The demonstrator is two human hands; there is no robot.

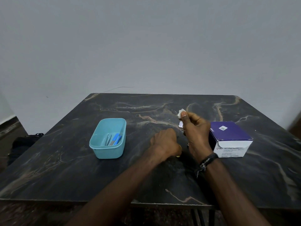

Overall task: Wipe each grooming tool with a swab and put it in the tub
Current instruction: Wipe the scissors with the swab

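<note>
A light blue tub (97, 144) stands on the dark marble table (65, 168), left of centre. Inside it lie grey tweezers (108, 139) and blue-handled tools (116, 139). My right hand (196, 132) is raised over the table and pinches a white swab (181, 113) between thumb and fingers. My left hand (165, 141) rests on the table with fingers curled round a small tool; only a yellow bit (179, 155) of it shows under the hand. A small white wrapper (180, 124) lies beside my right hand.
A purple and white box of alcohol swabs (231, 138) stands at the right, close to my right wrist. A dark bag (24, 141) lies on the floor beyond the table's left edge. A plain wall rises behind the table.
</note>
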